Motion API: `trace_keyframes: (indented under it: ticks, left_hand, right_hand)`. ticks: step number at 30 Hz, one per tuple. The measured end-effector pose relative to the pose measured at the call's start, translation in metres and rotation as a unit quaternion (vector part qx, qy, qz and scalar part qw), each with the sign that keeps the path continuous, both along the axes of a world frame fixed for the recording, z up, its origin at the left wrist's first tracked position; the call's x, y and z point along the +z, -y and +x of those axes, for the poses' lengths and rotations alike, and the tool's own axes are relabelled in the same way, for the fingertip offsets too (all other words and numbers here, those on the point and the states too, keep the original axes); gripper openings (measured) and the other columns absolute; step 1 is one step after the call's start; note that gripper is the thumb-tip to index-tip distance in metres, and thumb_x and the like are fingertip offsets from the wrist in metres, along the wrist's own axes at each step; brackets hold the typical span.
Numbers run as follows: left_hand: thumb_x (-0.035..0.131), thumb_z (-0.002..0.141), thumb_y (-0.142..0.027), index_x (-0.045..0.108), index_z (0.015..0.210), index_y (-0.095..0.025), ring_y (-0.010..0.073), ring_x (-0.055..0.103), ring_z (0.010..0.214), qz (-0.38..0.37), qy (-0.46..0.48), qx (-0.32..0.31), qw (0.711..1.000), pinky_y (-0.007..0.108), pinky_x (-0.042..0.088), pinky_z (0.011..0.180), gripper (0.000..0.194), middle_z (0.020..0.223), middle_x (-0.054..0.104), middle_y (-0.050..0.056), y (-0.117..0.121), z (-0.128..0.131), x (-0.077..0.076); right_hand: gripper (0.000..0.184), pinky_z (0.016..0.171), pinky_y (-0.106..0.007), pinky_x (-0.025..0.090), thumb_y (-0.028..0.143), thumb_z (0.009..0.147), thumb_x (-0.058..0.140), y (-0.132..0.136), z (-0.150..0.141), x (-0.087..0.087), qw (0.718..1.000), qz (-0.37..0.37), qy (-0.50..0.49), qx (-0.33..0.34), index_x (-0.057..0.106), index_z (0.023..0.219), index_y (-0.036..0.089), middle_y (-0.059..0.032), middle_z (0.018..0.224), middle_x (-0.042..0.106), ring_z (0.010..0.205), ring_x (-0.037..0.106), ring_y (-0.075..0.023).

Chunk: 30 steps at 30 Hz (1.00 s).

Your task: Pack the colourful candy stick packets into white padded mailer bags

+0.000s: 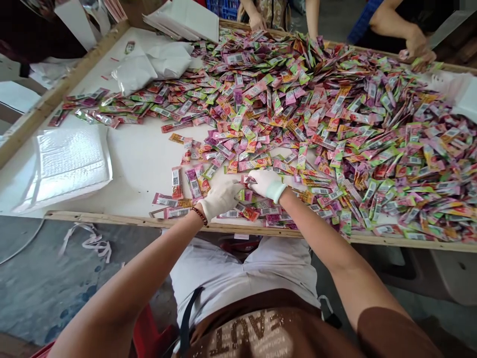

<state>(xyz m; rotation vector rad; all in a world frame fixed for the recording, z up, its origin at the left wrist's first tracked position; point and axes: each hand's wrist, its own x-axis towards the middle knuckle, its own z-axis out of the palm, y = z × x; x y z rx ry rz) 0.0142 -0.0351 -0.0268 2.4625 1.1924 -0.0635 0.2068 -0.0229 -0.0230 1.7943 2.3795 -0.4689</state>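
Observation:
Both my hands wear white gloves and meet over the near edge of a big heap of small coloured sachets (335,124) on a white table (141,164). My left hand (219,198) is curled, its fingers pinching sachets (244,195) at the spot where the two hands touch. My right hand (266,183) is closed too, gripping the same small bunch from the other side. A bead bracelet (200,215) sits on my left wrist. Loose sachets (175,183) lie flat just left of my hands.
A stack of clear plastic bags (63,166) lies at the table's left. White bags (149,67) and a pile of white envelopes (186,20) sit at the far left. Other people's hands (419,49) reach into the heap from the far side. A wooden rim (112,218) edges the table.

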Motion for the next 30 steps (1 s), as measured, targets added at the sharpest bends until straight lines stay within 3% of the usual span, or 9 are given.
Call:
trace_keyframes:
  ticks: [4, 8, 11, 15, 19, 23, 26, 30]
  left_hand:
    - [0.058, 0.074, -0.013, 0.07, 0.113, -0.02, 0.0282, 0.065, 0.106, 0.045, 0.001, -0.016, 0.999, 0.037, 0.052, 0.089, 0.041, 0.117, 0.066, 0.011, -0.001, -0.008, 0.006]
    - [0.053, 0.078, -0.01, 0.061, 0.122, -0.016, 0.0277, 0.068, 0.099, 0.028, -0.012, 0.029, 0.999, 0.038, 0.053, 0.086, 0.046, 0.106, 0.07, 0.012, 0.005, -0.02, 0.01]
    - [0.052, 0.083, -0.015, 0.057, 0.124, -0.015, 0.0252, 0.069, 0.093, 0.032, 0.063, 0.064, 0.995, 0.036, 0.054, 0.084, 0.041, 0.102, 0.071, 0.011, 0.01, -0.04, 0.014]
    - [0.056, 0.088, -0.026, 0.049, 0.135, -0.017, 0.0232, 0.068, 0.105, 0.018, 0.17, 0.043, 0.984, 0.034, 0.052, 0.093, 0.048, 0.119, 0.069, 0.012, 0.016, -0.059, 0.019]
    - [0.063, 0.087, -0.032, 0.056, 0.132, -0.018, 0.0252, 0.068, 0.107, -0.022, 0.094, -0.026, 0.995, 0.035, 0.052, 0.094, 0.048, 0.118, 0.07, 0.011, 0.02, -0.04, 0.011]
    - [0.061, 0.084, -0.021, 0.062, 0.127, -0.021, 0.0268, 0.065, 0.116, -0.031, 0.004, -0.108, 0.994, 0.038, 0.048, 0.1, 0.043, 0.124, 0.068, 0.011, 0.017, -0.008, 0.001]
    - [0.058, 0.083, -0.019, 0.067, 0.121, -0.021, 0.0275, 0.064, 0.115, -0.021, -0.006, -0.114, 0.993, 0.039, 0.048, 0.1, 0.039, 0.127, 0.067, 0.011, 0.014, -0.003, 0.007]
    - [0.059, 0.077, -0.018, 0.066, 0.119, -0.017, 0.0284, 0.066, 0.109, 0.01, 0.011, -0.063, 0.998, 0.039, 0.05, 0.096, 0.043, 0.124, 0.067, 0.012, 0.019, -0.026, 0.024]
  right_hand:
    - [0.023, 0.081, -0.036, 0.044, 0.03, 0.096, 0.051, 0.007, 0.005, -0.003, 0.996, 0.066, 0.039, 0.04, 0.068, 0.109, 0.021, -0.0125, 0.111, 0.068, 0.101, 0.063, -0.0278]
    - [0.028, 0.086, -0.04, 0.042, 0.022, 0.098, 0.044, 0.012, 0.003, -0.001, 0.99, 0.08, 0.089, 0.076, 0.065, 0.115, 0.018, -0.0146, 0.111, 0.068, 0.106, 0.06, -0.0304]
    - [0.024, 0.087, -0.04, 0.041, 0.016, 0.094, 0.049, 0.011, 0.007, 0.005, 0.991, 0.04, 0.101, 0.082, 0.066, 0.111, 0.015, -0.0149, 0.107, 0.071, 0.104, 0.062, -0.03]
    - [0.028, 0.087, -0.035, 0.043, 0.021, 0.093, 0.054, 0.012, 0.015, 0.013, 0.999, 0.035, 0.012, 0.035, 0.064, 0.119, 0.019, -0.0102, 0.114, 0.072, 0.104, 0.064, -0.0264]
    - [0.028, 0.083, -0.035, 0.047, 0.035, 0.096, 0.056, 0.015, -0.002, 0.015, 1.0, 0.029, 0.006, 0.009, 0.064, 0.118, 0.02, -0.0106, 0.113, 0.072, 0.104, 0.066, -0.0275]
    - [0.037, 0.083, -0.037, 0.049, 0.042, 0.087, 0.069, 0.015, -0.027, 0.012, 0.998, -0.007, 0.067, 0.009, 0.064, 0.112, 0.015, -0.0171, 0.116, 0.069, 0.104, 0.067, -0.031]
    - [0.027, 0.084, -0.037, 0.049, 0.033, 0.09, 0.062, 0.01, -0.032, 0.007, 0.997, -0.01, 0.067, 0.026, 0.065, 0.111, 0.016, -0.017, 0.114, 0.069, 0.103, 0.068, -0.0303]
    - [0.028, 0.076, -0.032, 0.046, 0.024, 0.087, 0.061, 0.004, -0.016, 0.01, 0.997, -0.032, 0.004, 0.064, 0.062, 0.114, 0.017, -0.013, 0.111, 0.071, 0.096, 0.068, -0.0266]
